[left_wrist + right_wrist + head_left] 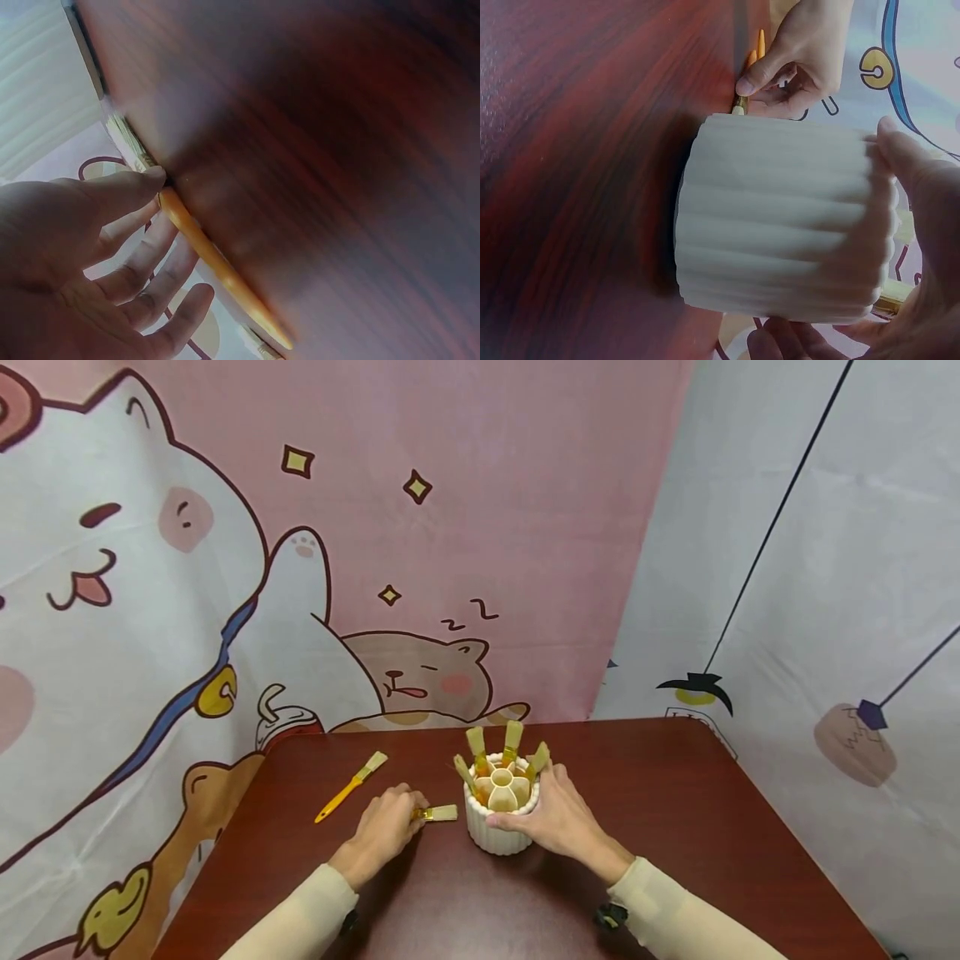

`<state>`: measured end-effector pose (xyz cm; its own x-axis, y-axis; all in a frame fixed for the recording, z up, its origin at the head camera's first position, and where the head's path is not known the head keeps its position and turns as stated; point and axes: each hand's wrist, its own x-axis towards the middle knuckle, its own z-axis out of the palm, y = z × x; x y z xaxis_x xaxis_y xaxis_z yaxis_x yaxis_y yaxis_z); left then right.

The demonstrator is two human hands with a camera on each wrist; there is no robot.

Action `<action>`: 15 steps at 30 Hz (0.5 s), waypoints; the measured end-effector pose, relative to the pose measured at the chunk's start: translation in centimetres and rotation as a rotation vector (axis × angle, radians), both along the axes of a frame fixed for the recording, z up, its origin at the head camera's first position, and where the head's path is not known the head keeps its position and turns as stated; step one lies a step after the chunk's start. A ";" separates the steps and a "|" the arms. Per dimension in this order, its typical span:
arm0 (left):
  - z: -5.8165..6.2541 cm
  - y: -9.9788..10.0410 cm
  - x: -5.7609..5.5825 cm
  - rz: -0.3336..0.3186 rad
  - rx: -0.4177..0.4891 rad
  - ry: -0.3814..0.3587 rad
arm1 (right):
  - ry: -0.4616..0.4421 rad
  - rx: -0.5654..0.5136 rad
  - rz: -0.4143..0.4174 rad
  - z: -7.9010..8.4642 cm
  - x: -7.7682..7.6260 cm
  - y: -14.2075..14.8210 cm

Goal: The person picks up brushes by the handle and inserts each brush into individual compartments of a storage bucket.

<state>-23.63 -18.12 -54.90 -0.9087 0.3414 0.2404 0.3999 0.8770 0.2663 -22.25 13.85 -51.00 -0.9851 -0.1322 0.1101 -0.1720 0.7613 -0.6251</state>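
My left hand (384, 827) pinches a yellow-handled paintbrush (217, 262) between thumb and fingers, near where its handle meets the ferrule. The brush lies low along the tabletop, pale bristles toward a white ribbed brush holder (498, 837). My right hand (564, 817) grips the holder from its right side, thumb at the front of the rim and the other fingers round the far side. Inside the holder is a flower-shaped divider (502, 778). Several paintbrushes (513, 740) stand in its outer compartments, bristles up. The front compartment (504, 799) shows no brush.
Another yellow paintbrush (349, 791) lies slantwise on the dark red-brown table (675, 827), beyond my left hand. Behind the table hangs a cartoon-printed cloth (525, 527), close to its back edge.
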 end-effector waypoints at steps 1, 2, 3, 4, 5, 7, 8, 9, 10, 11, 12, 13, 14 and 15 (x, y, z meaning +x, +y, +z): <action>0.0 0.0 0.0 0.001 -0.003 -0.001 | 0.004 0.005 -0.001 0.0 0.0 -0.1; 0.0 -0.1 0.0 0.002 -0.002 -0.004 | 0.005 0.009 -0.004 -0.1 0.1 -0.1; 0.0 -0.1 0.0 0.002 -0.001 -0.007 | 0.006 0.012 -0.008 -0.1 0.2 -0.1; 0.0 -0.1 0.0 0.000 0.001 -0.010 | 0.007 0.011 -0.009 -0.2 0.2 -0.1; 0.0 -0.1 0.0 0.001 0.004 -0.013 | 0.006 0.007 -0.012 -0.2 0.2 -0.1; 0.0 -0.1 0.0 0.002 0.010 -0.018 | 0.007 -0.002 -0.012 -0.3 0.3 0.0; 0.0 -0.1 0.0 0.002 0.012 -0.020 | 0.008 -0.006 -0.014 -0.3 0.4 0.1; 0.0 -0.1 0.0 0.003 0.013 -0.019 | 0.010 -0.010 -0.014 -0.3 0.4 0.1; -0.1 -0.1 0.0 0.004 0.013 -0.019 | 0.010 -0.014 -0.012 -0.3 0.5 0.2; -0.1 -0.1 0.0 0.007 0.009 -0.018 | 0.010 -0.016 -0.009 -0.3 0.5 0.2; -0.1 -0.1 0.0 0.009 0.005 -0.015 | 0.011 -0.018 -0.005 -0.3 0.6 0.2; -0.2 -0.1 0.0 0.012 0.002 -0.011 | 0.011 -0.018 -0.001 -0.2 0.6 0.3; -0.2 -0.1 0.0 0.014 -0.003 -0.007 | 0.012 -0.019 0.004 -0.2 0.6 0.3; -0.2 -0.1 0.0 0.017 -0.007 -0.003 | 0.012 -0.020 0.012 -0.2 0.6 0.3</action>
<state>-23.68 -18.25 -55.14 -0.9151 0.3274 0.2352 0.3840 0.8855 0.2615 -21.64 14.18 -51.18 -0.9821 -0.1414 0.1244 -0.1883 0.7465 -0.6382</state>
